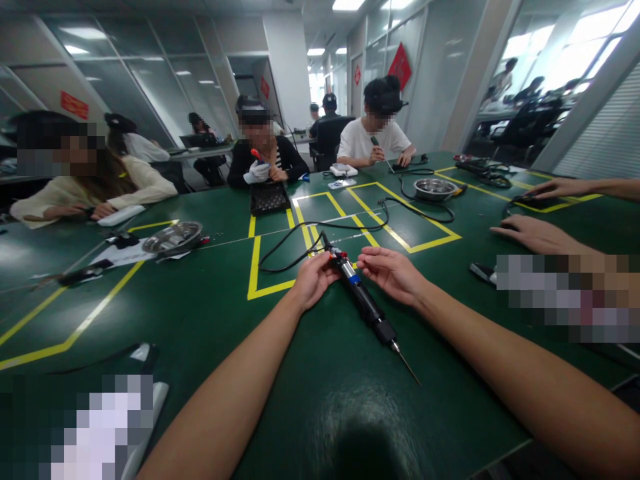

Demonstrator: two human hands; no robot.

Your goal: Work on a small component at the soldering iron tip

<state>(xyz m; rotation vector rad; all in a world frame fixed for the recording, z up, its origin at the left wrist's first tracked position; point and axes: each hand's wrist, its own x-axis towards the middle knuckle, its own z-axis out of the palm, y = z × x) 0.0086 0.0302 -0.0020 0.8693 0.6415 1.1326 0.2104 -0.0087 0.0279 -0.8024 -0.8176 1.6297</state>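
A black electric screwdriver (367,303) with a silver and blue band lies slantwise before me, its long thin bit pointing toward me and to the right. My left hand (315,281) is closed at its rear end, by the small red part and the cord. To the right of the tool is my right hand (393,273), its fingers loosely bent and apart, with nothing visible in them. A gap shows between that hand and the screwdriver's body. From the rear end a black cord (290,225) loops away across the green table (300,400).
Metal bowls stand at left (173,238) and far right (435,189). A black tray (270,199) is across the table, with yellow tape (254,267) marking rectangles. Co-workers sit opposite and at left; another person's hands (537,237) rest at right. A blurred-out object (100,433) lies front left.
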